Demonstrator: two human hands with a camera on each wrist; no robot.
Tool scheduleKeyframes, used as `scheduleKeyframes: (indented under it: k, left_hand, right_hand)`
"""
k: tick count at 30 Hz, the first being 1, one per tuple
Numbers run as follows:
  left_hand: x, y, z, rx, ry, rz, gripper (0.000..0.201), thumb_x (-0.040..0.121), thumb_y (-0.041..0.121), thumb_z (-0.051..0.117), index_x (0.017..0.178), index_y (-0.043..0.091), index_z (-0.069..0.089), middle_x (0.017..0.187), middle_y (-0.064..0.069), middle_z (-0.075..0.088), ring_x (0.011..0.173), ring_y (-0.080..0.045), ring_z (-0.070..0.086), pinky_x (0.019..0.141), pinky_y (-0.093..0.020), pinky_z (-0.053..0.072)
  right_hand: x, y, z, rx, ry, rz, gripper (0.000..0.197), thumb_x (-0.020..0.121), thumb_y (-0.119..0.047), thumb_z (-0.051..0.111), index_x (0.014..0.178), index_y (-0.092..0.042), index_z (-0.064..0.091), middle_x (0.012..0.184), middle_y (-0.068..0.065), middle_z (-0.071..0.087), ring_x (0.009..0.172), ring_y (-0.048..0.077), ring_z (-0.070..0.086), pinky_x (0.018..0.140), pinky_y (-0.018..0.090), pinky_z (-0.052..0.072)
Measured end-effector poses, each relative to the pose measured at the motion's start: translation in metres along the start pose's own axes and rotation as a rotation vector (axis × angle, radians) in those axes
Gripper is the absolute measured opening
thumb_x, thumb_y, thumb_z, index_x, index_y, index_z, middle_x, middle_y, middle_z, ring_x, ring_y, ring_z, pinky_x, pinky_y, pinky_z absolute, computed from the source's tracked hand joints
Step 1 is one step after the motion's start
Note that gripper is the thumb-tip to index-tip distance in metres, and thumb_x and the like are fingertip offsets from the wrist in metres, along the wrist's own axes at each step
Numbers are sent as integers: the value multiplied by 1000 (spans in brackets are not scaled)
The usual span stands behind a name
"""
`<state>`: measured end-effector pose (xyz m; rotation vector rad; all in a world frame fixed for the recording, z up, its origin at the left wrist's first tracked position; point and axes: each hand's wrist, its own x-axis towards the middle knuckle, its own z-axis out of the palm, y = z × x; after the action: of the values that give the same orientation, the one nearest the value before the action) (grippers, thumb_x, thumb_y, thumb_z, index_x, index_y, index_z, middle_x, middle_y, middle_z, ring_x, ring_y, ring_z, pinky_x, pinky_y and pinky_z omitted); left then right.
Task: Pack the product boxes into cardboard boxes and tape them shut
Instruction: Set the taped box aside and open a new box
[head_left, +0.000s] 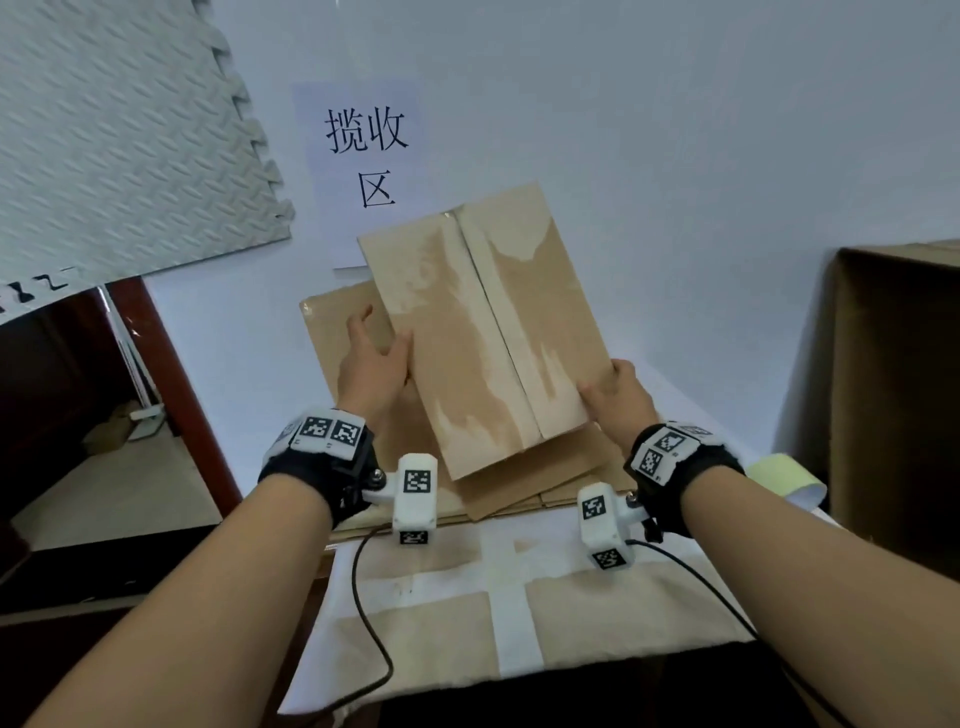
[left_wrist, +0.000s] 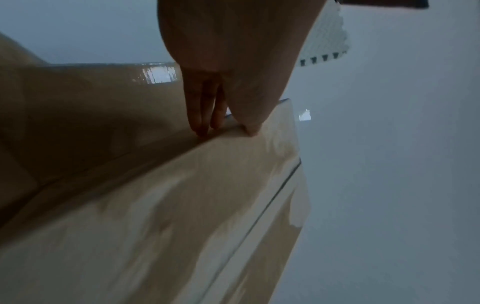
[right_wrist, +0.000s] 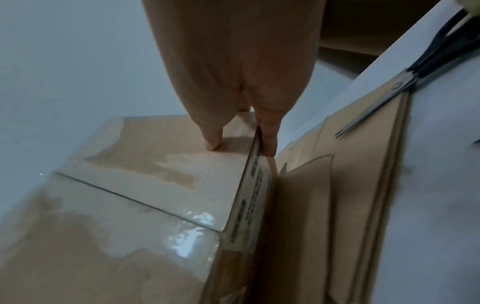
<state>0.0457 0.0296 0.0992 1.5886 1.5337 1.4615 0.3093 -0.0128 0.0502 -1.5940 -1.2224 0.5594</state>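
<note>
A brown cardboard box (head_left: 483, 332), sealed with clear tape along its middle seam, is held tilted above the table between both hands. My left hand (head_left: 374, 358) grips its left edge, thumb on the top face and fingers along the side; the left wrist view shows the fingertips (left_wrist: 202, 127) on that edge. My right hand (head_left: 618, 395) pinches the near right corner, its thumb (right_wrist: 213, 142) on top and the other fingers down the labelled side of the box (right_wrist: 130, 195).
Flattened cardboard sheets (head_left: 550, 473) lie under the held box, with scissors (right_wrist: 405, 82) on them. Another taped box (head_left: 452, 613) sits nearest me. A large open carton (head_left: 893, 389) stands at the right, beside a pale yellow roll (head_left: 779, 473). The table's left edge (head_left: 171, 374) drops off.
</note>
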Motion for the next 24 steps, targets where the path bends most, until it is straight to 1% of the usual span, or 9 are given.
scheduleKeyframes:
  k: [2, 4, 6, 9, 12, 16, 18, 20, 24]
  left_hand:
    - [1, 6, 2, 32, -12, 53, 78, 78, 63, 56, 141, 44, 13, 111, -5, 62, 103, -27, 62, 94, -45, 50]
    - [3, 17, 3, 56, 1, 176, 83, 83, 52, 61, 146, 40, 8, 145, -5, 35, 130, -20, 42, 108, -37, 36]
    - [13, 35, 0, 74, 60, 333, 81, 89, 36, 62, 150, 32, 8, 154, -2, 11, 140, -11, 20, 111, -26, 23]
    - [43, 59, -4, 149, 64, 431, 65, 93, 34, 57, 148, 21, 25, 155, 1, 12, 142, -9, 18, 114, -25, 19]
    - [62, 68, -2, 265, 23, 353, 47, 95, 38, 51, 137, 17, 46, 152, 4, 28, 137, -11, 32, 113, -27, 24]
    - [70, 78, 1, 469, 43, 374, 47, 97, 34, 44, 142, 22, 40, 143, -6, 35, 131, -26, 33, 110, -33, 23]
    - [70, 83, 4, 524, 71, 360, 42, 95, 35, 44, 137, 26, 48, 136, -7, 36, 127, -31, 30, 108, -33, 24]
    - [66, 86, 7, 520, 110, 363, 36, 93, 36, 46, 125, 27, 58, 129, -6, 40, 124, -30, 30, 103, -33, 29]
    - [59, 86, 9, 281, 81, 375, 27, 87, 44, 53, 103, 23, 60, 109, 4, 57, 110, -17, 48, 90, -29, 43]
  right_hand:
    - [-4, 12, 0, -1, -22, 60, 53, 93, -24, 56, 138, -7, 34, 136, 13, 50, 122, 32, 50, 100, 39, 42]
    - [-4, 22, 1, -6, -47, 98, 56, 94, -26, 55, 140, -7, 31, 138, 15, 48, 122, 33, 49, 101, 42, 42]
    - [2, 24, 3, -4, -71, 99, 56, 94, -26, 55, 140, -7, 30, 136, 15, 49, 119, 34, 51, 99, 45, 44]
    - [12, 17, 4, 47, -63, 116, 52, 93, -24, 54, 138, -8, 33, 132, 15, 52, 115, 33, 55, 98, 45, 46]
    - [21, 24, 8, 117, -50, 157, 47, 90, -23, 56, 132, -10, 40, 125, 15, 56, 111, 32, 58, 96, 46, 48]
    - [24, 26, 12, 151, -62, 219, 43, 90, -20, 57, 129, -9, 42, 122, 14, 56, 110, 32, 57, 94, 45, 50]
    - [20, 19, 7, 234, -107, 333, 37, 95, -15, 50, 130, -8, 42, 127, 15, 52, 117, 32, 52, 97, 39, 47]
    - [17, 25, 7, 152, -160, 366, 42, 96, -18, 51, 134, -5, 39, 131, 17, 50, 115, 31, 53, 98, 38, 46]
    - [9, 28, 5, 353, -253, 506, 49, 96, -33, 51, 132, 0, 44, 127, 23, 54, 93, 30, 60, 87, 42, 54]
